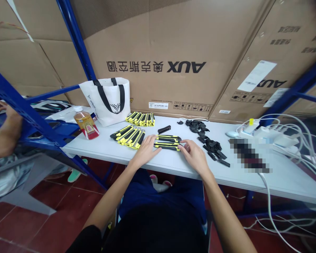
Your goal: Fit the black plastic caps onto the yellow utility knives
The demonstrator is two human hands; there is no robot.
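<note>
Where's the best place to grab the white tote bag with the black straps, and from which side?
Probably by the two black straps, from above. The white tote bag stands upright at the table's back edge, with the straps drooping over its front face, free of the bottle beside it.

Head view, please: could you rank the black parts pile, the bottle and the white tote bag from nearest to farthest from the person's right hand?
From the right hand:
1. Black parts pile, just to its right on the table.
2. White tote bag, back left, against the cardboard box.
3. Bottle, farthest, at the table's left end.
</note>
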